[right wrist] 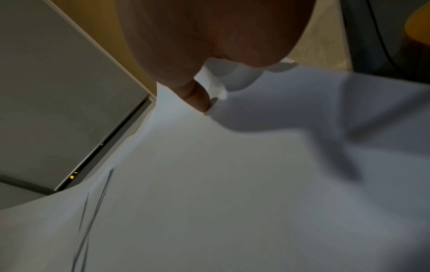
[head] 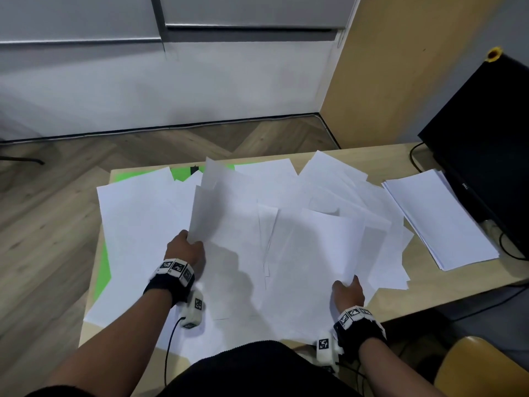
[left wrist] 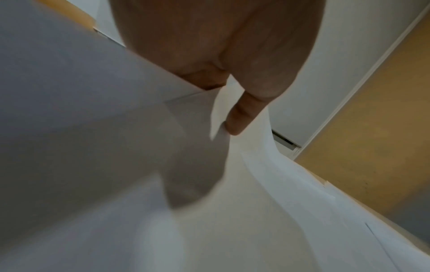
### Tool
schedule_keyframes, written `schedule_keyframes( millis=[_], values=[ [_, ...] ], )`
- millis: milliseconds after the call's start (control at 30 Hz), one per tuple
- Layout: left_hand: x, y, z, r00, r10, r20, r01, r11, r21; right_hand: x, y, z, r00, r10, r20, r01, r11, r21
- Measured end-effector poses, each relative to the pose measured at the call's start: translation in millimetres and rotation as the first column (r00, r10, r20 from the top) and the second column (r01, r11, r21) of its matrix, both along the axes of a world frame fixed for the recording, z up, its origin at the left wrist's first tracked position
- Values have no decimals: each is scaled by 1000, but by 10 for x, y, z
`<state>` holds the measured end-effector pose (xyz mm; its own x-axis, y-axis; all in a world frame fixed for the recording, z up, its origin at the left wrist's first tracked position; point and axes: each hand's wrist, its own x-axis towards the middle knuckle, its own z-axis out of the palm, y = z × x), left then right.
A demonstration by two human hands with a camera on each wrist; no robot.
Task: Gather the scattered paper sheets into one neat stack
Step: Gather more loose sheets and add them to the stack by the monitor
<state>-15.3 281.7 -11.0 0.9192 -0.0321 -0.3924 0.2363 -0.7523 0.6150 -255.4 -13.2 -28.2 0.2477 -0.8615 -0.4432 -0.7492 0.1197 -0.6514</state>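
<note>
A pale wooden table (head: 355, 152) by a grey wall, covered in loose white paper, with two hands at work on it.

The left hand (head: 185, 248) pinches the near corner of a few lifted sheets (head: 213, 202) that tilt up off the pile; the left wrist view shows its thumb (left wrist: 242, 114) pressed on the paper's edge, though the exact count of sheets held cannot be told. The right hand (head: 348, 292) grips the near corner of another raised sheet (head: 323, 247), thumb on top. Around them the scattered sheets (head: 137, 224) overlap across the table, too many and too layered to count. One neat stack (head: 440, 219) lies apart at the right, beside one black monitor (head: 486, 144). One green mat (head: 103, 270) peeks out under the paper at the left.
</note>
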Motion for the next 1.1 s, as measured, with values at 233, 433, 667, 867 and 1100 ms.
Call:
schedule_keyframes(
  millis=[233,433,667,867,1100],
  values=[
    [-123,-33,66,1000,22,-1,-21,989,-147,98,-15,17,998,24,-60,-25,999,-28],
    [-89,-37,103,989,-109,-99,87,974,-207,149,12,29,988,117,-100,-121,992,-28],
    [147,-51,357,986,-134,98,148,978,-149,143,-21,71,983,144,-115,-145,989,8],
    [345,-147,696,992,74,99,-15,866,-500,150,-17,127,986,134,-103,-131,991,41],
    [-71,-462,321,980,-201,5,193,932,-308,156,77,234,999,46,12,-47,998,43]
  ],
)
